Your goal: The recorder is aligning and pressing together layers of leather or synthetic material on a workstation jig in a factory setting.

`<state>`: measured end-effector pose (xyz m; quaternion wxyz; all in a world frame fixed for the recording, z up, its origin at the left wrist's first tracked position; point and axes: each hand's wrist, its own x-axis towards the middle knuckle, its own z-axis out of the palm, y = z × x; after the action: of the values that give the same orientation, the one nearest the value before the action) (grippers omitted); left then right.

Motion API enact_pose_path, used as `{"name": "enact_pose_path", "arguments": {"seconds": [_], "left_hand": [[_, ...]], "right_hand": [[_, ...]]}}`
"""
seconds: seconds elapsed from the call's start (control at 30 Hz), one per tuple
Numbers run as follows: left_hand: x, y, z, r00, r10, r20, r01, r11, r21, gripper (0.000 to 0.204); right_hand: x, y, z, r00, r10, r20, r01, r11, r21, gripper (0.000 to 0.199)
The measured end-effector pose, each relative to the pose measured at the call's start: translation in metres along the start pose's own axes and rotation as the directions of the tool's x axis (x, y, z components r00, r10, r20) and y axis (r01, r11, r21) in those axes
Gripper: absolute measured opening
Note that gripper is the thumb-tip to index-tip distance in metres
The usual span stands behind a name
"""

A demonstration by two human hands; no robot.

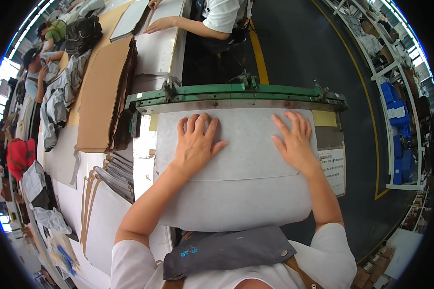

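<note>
A wide light-grey sheet (246,154) lies in front of me; I cannot tell whether it is paper or fabric. My left hand (196,144) rests palm down on its left part, fingers spread toward the far edge. On the right part lies my right hand (294,143), also flat with fingers apart. Beyond the fingertips a green metal bar (241,90) with clamp-like fittings runs crosswise, close to the sheet's far edge. A curved line crosses the sheet below my hands, and its near part slopes down toward my dark grey apron (226,253).
Brown cardboard sheets (101,96) are stacked to the left, above a pile of grey folded pieces (115,176). A co-worker's arm (188,25) reaches over the table ahead. Shelving with blue bins (395,108) stands right, across the dark floor (318,58).
</note>
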<state>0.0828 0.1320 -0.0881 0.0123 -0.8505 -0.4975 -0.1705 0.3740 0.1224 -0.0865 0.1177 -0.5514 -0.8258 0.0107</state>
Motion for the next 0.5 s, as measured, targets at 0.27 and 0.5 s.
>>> {"name": "enact_pose_path", "arguments": {"seconds": [0.27,0.5], "left_hand": [[0.010,-0.012,-0.010,0.992,0.064,0.112,-0.053,0.994,-0.098,0.053],[-0.017,-0.045,-0.011,0.970,-0.236,-0.057,0.240,0.966,0.093,0.057]], "right_hand": [[0.006,-0.001,-0.012,0.999,-0.027,-0.020,0.027,1.000,-0.013,0.050],[0.001,0.033,-0.012,0.935,0.309,-0.177,-0.306,0.951,0.044,0.055]]}}
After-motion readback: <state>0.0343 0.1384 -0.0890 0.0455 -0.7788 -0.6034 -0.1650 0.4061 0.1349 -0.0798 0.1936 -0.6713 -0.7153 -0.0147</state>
